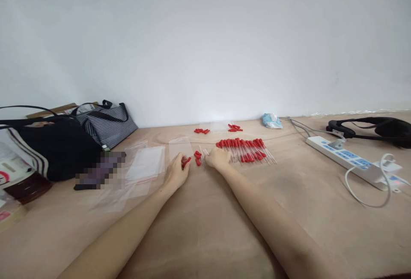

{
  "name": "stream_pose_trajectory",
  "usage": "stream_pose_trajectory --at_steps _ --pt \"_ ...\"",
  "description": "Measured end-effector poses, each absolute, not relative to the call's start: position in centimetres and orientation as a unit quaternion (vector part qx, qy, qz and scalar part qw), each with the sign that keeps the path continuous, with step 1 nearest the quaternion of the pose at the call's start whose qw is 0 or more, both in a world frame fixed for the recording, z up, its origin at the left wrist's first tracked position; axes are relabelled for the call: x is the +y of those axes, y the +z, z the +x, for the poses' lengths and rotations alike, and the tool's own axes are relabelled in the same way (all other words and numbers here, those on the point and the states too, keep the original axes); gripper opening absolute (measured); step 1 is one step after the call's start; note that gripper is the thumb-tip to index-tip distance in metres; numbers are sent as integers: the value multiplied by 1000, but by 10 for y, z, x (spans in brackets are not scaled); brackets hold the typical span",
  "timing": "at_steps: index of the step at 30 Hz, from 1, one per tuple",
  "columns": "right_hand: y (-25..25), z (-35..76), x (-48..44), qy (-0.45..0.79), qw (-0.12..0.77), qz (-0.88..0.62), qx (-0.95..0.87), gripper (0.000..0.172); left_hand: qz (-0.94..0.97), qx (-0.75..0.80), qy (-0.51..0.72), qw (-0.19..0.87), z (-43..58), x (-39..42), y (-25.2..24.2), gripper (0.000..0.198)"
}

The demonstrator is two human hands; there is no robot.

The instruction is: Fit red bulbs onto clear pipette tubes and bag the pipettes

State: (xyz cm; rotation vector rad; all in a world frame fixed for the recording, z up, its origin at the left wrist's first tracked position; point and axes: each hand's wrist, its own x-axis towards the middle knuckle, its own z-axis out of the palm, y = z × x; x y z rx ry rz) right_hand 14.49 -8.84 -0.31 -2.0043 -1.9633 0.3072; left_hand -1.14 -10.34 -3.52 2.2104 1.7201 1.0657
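Head view: left hand [176, 172] pinching a red cap [186, 161] toward the desk's far edge, right hand [218, 159] just beside, curled, grip not discernible, loose red caps [197, 158] between both, row of red-capped droppers [245, 149] just right of it.

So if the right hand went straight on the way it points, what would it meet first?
Probably the loose red caps lying just beyond the right hand, between it and the left hand, which pinches a red cap; depth is unclear.

I have bare table [205, 227] open between my arms, but red-capped pipettes [245, 149] lie ahead, the black bag [54, 150] crowds my left and the power strip [349, 161] my right.
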Motion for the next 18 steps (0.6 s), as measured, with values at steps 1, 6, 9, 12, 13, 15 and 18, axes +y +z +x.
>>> stream_pose_trajectory --at_steps 1,6,9,12,13,15,18 --pt "-3 149 -90 107 161 -707 -680 33 731 567 370 80 -11 -105 -34 9" --pt "-11 188 -108 103 285 -611 -731 19 768 504 385 88 -6 -120 -28 21" --pt "-24 219 -128 110 358 -491 -787 16 812 450 358 96 4 -131 -27 20" --pt "-35 241 -148 91 356 -440 -819 20 830 419 347 126 17 -141 -27 20" --pt "-37 244 -154 84 351 -432 -827 20 835 410 341 136 21 -144 -27 20" --pt "-39 246 -162 79 342 -423 -836 21 846 391 329 155 27 -148 -26 18" --pt "-37 242 -167 83 333 -417 -842 22 854 374 320 167 29 -150 -27 17"
